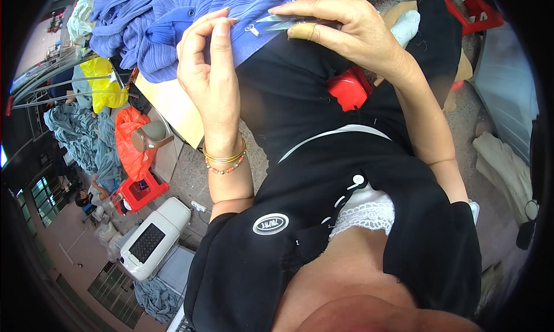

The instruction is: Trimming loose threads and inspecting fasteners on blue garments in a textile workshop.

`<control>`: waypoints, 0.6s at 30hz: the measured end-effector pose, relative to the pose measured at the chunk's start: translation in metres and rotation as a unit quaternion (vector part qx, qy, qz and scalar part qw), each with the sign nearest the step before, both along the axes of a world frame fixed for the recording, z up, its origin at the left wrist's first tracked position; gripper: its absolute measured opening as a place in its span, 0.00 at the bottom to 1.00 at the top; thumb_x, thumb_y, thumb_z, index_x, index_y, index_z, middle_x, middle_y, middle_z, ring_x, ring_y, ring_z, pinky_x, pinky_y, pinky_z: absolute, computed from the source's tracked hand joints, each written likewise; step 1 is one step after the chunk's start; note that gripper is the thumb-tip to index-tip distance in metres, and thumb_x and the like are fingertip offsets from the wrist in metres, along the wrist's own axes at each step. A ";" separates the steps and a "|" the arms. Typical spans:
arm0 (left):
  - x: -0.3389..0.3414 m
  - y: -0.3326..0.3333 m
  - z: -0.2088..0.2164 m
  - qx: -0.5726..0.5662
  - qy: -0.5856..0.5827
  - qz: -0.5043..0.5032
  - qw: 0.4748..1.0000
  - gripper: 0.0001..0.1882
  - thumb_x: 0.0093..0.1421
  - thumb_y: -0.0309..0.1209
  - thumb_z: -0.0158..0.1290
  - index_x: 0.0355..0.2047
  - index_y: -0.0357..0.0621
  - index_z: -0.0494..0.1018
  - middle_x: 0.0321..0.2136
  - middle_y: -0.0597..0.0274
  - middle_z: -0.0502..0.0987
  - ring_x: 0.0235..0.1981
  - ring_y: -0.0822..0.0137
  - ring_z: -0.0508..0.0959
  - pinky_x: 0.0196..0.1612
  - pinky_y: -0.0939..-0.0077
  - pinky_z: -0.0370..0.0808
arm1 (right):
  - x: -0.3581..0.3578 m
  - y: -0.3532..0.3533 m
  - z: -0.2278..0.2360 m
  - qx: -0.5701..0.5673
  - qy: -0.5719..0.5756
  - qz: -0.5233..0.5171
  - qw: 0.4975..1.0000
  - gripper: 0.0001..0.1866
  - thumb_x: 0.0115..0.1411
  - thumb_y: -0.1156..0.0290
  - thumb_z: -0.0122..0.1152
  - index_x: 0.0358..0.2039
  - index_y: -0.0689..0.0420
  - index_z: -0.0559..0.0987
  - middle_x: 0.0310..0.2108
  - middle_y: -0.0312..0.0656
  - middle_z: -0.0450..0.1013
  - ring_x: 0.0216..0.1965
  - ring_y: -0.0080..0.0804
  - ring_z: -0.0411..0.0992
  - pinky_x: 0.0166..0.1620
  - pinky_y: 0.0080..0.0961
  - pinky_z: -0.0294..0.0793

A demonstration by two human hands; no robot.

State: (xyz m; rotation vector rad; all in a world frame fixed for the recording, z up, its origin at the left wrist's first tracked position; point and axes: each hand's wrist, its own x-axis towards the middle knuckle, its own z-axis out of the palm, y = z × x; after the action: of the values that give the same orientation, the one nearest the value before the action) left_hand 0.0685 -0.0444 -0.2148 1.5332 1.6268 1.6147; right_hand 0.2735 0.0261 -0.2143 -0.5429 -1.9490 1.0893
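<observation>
My right hand point(352, 29) is closed around small metal thread snips point(283, 23), their blades pointing left and slightly apart. A tan wrap covers the thumb of that hand. Just left of the blade tips, the fingers of my left hand point(210, 72) are pinched together; whatever they hold is too small to make out. Beneath both hands, a blue ribbed knit garment point(231, 2) spreads over my lap and the surface to the left. A small white bit like a tag or thread point(252, 29) shows between the left fingertips and the blades.
A red stool point(349, 88) stands between my legs. Left are a tan board edge point(170, 104), an orange-red plastic bag point(134, 141), a yellow bag point(104, 84) and piled grey-blue garments point(86, 136). A white machine point(154, 239) stands lower left. A person point(92, 193) is farther off.
</observation>
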 end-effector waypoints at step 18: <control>-0.001 0.002 0.002 0.046 0.110 -0.013 0.993 0.06 0.56 0.29 0.65 0.34 0.44 0.83 0.43 0.62 0.80 0.46 0.68 0.73 0.52 0.73 0.67 | -0.021 0.023 -0.037 0.241 0.159 0.009 0.957 0.13 0.58 0.73 0.67 0.44 0.62 0.82 0.31 0.43 0.73 0.31 0.33 0.73 0.35 0.24 0.72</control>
State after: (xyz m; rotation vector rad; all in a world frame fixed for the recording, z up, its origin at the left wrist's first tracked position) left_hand 0.0678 -0.0421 -0.2125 1.8274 1.6552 1.5732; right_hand 0.2528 0.0490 -0.2516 -0.0746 -1.8398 0.6256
